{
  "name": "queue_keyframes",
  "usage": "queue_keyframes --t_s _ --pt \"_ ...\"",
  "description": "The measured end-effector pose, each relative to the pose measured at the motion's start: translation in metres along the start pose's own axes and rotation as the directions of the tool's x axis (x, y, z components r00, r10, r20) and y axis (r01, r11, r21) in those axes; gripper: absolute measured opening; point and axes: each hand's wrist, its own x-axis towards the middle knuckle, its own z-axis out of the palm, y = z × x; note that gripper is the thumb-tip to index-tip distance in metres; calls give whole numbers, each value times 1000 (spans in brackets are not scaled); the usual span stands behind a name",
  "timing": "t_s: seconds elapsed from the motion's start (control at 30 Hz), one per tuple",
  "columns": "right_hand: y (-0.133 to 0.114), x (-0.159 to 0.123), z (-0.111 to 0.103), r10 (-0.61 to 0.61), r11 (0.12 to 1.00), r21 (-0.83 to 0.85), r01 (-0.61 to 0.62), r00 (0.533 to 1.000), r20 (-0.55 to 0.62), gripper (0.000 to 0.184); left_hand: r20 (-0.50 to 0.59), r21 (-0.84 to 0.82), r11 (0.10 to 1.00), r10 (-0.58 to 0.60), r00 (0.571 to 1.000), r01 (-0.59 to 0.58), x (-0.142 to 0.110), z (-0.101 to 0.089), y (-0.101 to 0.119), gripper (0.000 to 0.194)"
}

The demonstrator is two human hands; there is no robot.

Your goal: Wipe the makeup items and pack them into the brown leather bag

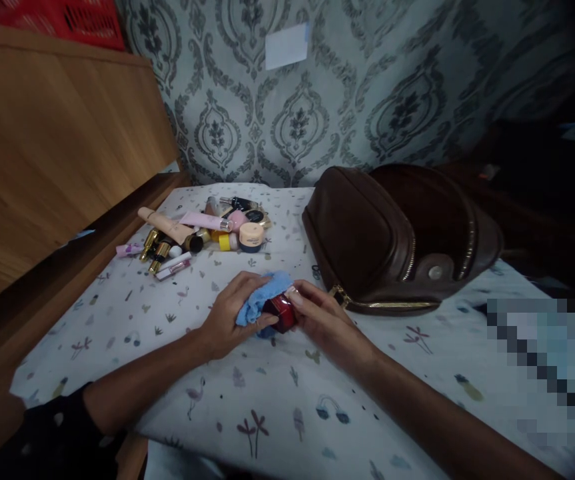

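Nearest us, at the near left corner of the surface, is our dark, spotted sleeve point(52, 433). From it our left hand point(230, 313) reaches in, fingers curled round a blue cloth point(267, 290) and pressing it against a red container point(281, 315). Our right hand point(324, 323) pinches the container's other side between thumb and fingers. We hold it tilted over the middle of the surface point(237, 380); whether it touches the print below, we cannot tell.

Beyond our left hand, toward the far left corner, is a pile of cosmetics: a gloss point(174, 265) on the near side, a beige tube point(162, 224), a pink tube point(204, 221) lying across others, a pink sponge point(238, 221) and, at the right, an upright jar point(251, 237). Past our right hand, a brown bag point(357, 233) lies by the far edge, toward the right. Along the left edge stands a cabinet point(57, 127); behind the far edge rises a patterned wall point(297, 120).
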Motion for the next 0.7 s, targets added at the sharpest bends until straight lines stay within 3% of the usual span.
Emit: queue_keyframes --t_s 0.27,0.37,0.47,0.7 --pt "2 -1 0 -17 1000 23 17 1000 0 47 -7 138 987 84 996 -82 -1 -4 4 37" --pt "2 -1 0 -18 1000 26 17 1000 23 41 53 202 971 116 992 -124 -2 -4 1 57" --pt "2 0 0 -4 999 48 2 999 36 38 83 270 959 64 995 -84 -2 -2 -2 74" --pt "1 -2 -3 65 997 52 -65 998 11 40 89 40 996 -80 993 77 2 -1 -8 57"
